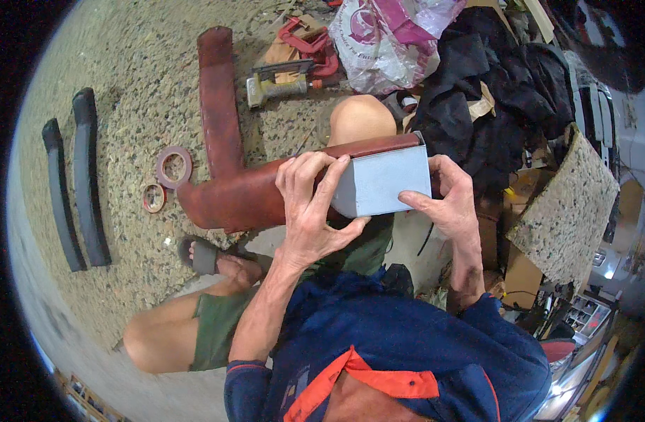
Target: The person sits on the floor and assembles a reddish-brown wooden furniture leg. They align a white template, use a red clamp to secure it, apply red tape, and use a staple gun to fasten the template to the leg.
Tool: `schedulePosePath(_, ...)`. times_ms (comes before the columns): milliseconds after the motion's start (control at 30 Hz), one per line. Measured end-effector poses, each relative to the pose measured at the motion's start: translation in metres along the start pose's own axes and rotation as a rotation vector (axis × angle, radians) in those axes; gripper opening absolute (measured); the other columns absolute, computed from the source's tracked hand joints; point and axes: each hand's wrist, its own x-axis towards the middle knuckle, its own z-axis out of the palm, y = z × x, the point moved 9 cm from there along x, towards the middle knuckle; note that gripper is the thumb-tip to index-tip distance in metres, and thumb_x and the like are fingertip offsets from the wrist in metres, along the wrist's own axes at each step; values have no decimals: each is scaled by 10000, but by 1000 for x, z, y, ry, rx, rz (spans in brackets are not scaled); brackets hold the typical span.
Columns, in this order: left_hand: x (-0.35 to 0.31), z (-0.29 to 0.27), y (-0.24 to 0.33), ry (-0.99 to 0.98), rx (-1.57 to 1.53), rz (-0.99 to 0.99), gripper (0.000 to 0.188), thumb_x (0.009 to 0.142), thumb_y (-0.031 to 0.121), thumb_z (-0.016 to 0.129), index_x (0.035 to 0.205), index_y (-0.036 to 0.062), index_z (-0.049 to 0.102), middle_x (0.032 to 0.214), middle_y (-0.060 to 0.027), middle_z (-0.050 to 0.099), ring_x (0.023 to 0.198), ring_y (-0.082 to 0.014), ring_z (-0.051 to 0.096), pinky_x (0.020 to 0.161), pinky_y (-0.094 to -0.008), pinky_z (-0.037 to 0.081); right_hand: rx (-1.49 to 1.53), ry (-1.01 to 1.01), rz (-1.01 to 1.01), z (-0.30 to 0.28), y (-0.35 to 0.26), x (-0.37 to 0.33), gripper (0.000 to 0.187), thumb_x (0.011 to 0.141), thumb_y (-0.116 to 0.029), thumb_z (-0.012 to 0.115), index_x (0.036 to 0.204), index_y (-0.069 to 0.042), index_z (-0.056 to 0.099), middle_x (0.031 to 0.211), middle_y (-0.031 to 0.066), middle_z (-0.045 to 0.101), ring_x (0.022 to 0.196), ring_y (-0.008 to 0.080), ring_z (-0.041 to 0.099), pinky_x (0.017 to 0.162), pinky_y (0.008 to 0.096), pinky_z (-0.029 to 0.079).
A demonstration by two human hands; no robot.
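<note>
- The brown padded piece [241, 195] is being grasped by the left hand [310, 211]: the fingers are being bent over its upper side, and the thumb is being stretched to the lower edge of the grey panel [379, 179].
- The grey panel is being clasped at its right edge by the right hand [452, 200]; its face is being pressed by the thumb, while the other fingers are being partly hidden behind it.
- The panel is being held at the right end of the brown piece, and a bare knee [360, 118] is being partly covered by that piece.
- A brown strip [219, 105] is being crossed near its lower end by the brown piece.
- On the speckled mat [139, 126], a large tape roll [160, 169] and a small tape roll [145, 199] are lying just left of the piece; farther left, two dark strips [90, 176] are lying side by side.
- Beyond the knee, a staple gun [277, 86] is lying near red clamps [310, 43], a plastic bag [386, 46] and black cloth [484, 84].
</note>
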Motion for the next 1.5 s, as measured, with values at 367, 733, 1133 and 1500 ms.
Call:
schedulePosePath(367,18,-1,58,-37,-31,93,991,578,221,935,1452,6,519,1352,-184,486,1316,-445,499,1167,-620,377,301,-154,3,-12,36,6,469,901,-176,777,1297,56,681,1111,92,752,992,140,700,919,324,556)
schedulePosePath(733,6,-30,20,-48,-152,-44,1307,600,458,1012,1615,-17,340,1536,-210,521,1413,-372,517,1191,-490,416,1101,63,46,-30,113,-6,375,1036,-230,677,1281,51,640,1233,102,727,1138,210,708,1028,384,559)
schedulePosePath(1133,7,-10,27,-45,-149,34,1189,601,371,984,1605,68,424,1597,-147,499,1462,-410,449,1223,-560,372,610,127,-45,-11,38,-15,335,1032,-238,706,1182,61,729,1068,33,735,964,90,613,912,281,471)
schedulePosePath(1500,0,-11,9,-64,-114,19,987,650,318,967,1521,119,547,1563,-85,556,1453,-371,483,1249,-619,301,402,180,-80,-9,28,-12,328,992,-276,758,1075,42,752,993,-2,691,913,82,569,855,276,452)
